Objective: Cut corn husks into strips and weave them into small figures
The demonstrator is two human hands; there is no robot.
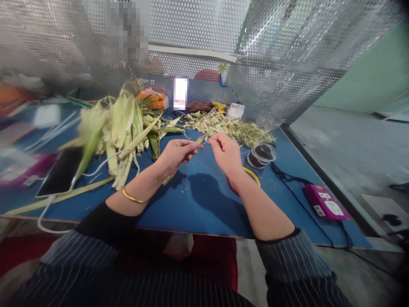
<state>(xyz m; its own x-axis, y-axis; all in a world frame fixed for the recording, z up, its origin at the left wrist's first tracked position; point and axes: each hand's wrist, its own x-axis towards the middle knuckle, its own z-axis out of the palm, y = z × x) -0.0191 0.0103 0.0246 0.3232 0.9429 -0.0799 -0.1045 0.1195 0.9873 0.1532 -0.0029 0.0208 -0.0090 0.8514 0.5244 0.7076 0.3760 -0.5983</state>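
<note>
Above the middle of the blue table, my left hand (179, 154) is closed in a pinch on a dried corn husk strip (200, 139). The strip's tip sticks out past the fingertips, and its other end hangs below the palm. Close by on the right, my right hand (225, 152) pinches a thin pale strand (205, 143) that runs toward the husk's tip. Whether the strand is thread or wire I cannot tell. Right of that hand sits a dark spool (261, 156) wound with white cord. Under the right wrist lie a yellow ring-shaped thing (253, 175) and something red, partly hidden.
Long pale corn husks (123, 123) are heaped at left, beside a phone (60, 172) with a white cable. Shredded husk scraps (230, 128) spread behind my hands. A lit screen (180, 93) stands at the back. A purple power strip (325, 202) with black cords lies at right.
</note>
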